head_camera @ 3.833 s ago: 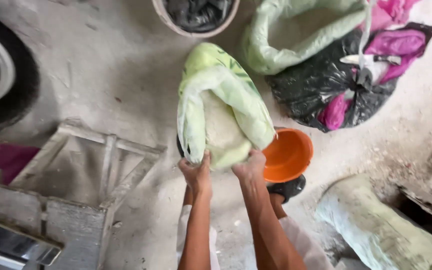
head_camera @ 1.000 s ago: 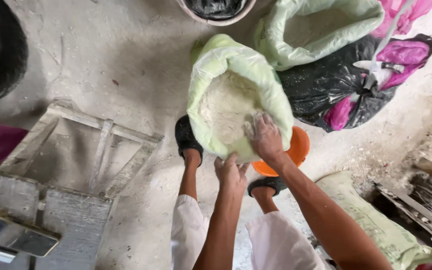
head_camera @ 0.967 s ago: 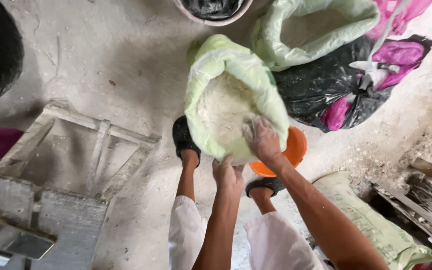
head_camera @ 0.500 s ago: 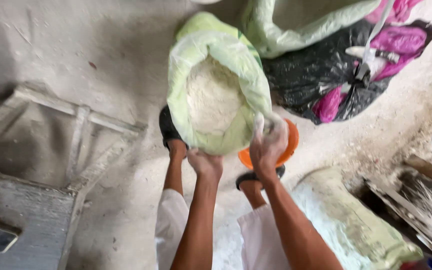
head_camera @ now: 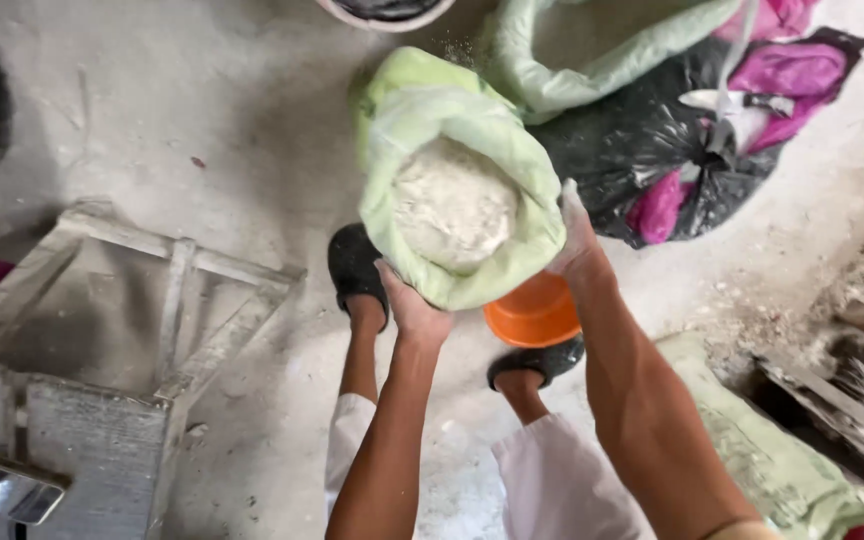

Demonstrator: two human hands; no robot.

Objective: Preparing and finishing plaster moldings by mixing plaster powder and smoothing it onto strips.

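Rough, dusty concrete floor (head_camera: 152, 110) fills the view, pale with spilled powder, and everything on it is seen from straight above. At the far left a wooden frame (head_camera: 142, 300) of weathered slats lies flat on the ground, well apart from the work. Just right of it stand the person's two feet in dark slippers (head_camera: 355, 268), set apart, probably to steady the stance under a load.

Between and above the feet is the light green sack (head_camera: 422, 110), its mouth rolled down into a thick collar so the white powder (head_camera: 455, 205) inside lies open to view. The left hand (head_camera: 414, 312) is closed on the near rim of that collar from below, fingers curled under the fold. The right hand (head_camera: 577, 240) grips the rim on the right side, fingers wrapped around the edge and dusted white. With both hands on opposite parts of the rim, the sack is held up and its mouth kept wide.

Directly beneath the sack's near edge sits an orange bowl (head_camera: 534, 312), partly hidden by it, beside the right foot. Farther right lie a second green sack (head_camera: 592, 60), a black plastic bag (head_camera: 642, 140) with pink material (head_camera: 787, 70) spilling out, and another pale sack (head_camera: 772, 450) lying flat.
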